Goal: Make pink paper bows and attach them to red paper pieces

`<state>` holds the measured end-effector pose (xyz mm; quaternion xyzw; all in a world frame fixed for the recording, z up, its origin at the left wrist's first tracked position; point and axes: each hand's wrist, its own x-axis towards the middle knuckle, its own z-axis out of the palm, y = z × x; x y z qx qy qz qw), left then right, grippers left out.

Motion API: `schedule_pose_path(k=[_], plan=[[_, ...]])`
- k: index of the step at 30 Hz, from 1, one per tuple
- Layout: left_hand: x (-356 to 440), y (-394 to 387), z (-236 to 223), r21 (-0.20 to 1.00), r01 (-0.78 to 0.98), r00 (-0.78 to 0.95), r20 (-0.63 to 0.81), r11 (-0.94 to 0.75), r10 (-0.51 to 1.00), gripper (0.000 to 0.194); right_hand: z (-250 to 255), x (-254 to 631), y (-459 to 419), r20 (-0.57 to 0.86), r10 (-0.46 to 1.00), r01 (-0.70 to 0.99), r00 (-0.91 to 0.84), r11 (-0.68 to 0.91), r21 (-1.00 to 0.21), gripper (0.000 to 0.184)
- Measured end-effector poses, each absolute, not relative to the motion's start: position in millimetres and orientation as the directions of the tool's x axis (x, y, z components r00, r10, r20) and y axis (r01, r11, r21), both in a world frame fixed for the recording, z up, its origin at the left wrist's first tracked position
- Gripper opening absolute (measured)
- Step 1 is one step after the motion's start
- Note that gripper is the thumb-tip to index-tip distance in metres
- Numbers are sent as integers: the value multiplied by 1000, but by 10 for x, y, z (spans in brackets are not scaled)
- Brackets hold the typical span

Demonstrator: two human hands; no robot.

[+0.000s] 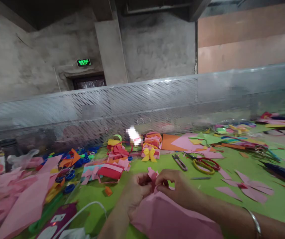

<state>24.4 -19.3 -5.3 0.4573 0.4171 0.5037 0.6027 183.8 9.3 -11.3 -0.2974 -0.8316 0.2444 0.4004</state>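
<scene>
Some green tabletop (82,196) shows beside the left hand (139,186) and between the right hand (176,186) and the scissors (195,162), with a gray screen (142,96) along the back edge. Each grip is narrow, pinching the pink paper (172,215) near its top, and the wide part spreads out below both hands.

LEFT: bare green tabletop (95,191) between left hand (140,187) and white cable (92,202), interrupted by orange scrap (108,191) | AHEAD: paper crafts (111,171) crowd the way, perforated screen (142,96) walls the back | RIGHT: narrow gap from right hand (178,186) to loose petal (228,193), scissors (197,162) beyond
</scene>
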Motion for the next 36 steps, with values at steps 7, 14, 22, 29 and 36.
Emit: schedule_pose_path(k=[7, 14, 22, 29, 36], plan=[[265, -154, -53, 982, -178, 84, -49, 63, 995, 46, -121, 1792, 85, 354, 866, 277, -353, 458, -845, 27], [280, -192, -11, 990, -136, 116, -6, 21, 993, 42, -219, 1780, 156, 348, 875, 267, -336, 442, -856, 33], [287, -187, -22, 998, -60, 90, -19, 25, 996, 43, -231, 1785, 165, 347, 867, 309, -357, 461, -832, 37], [333, -160, -24, 999, -27, 54, -39, 40, 998, 40, -184, 1783, 124, 337, 857, 402, -390, 488, -775, 41], [388, -155, -58, 1000, 10, -23, -21, 21, 1000, 38, -204, 1757, 123, 374, 840, 511, -394, 538, -670, 39]])
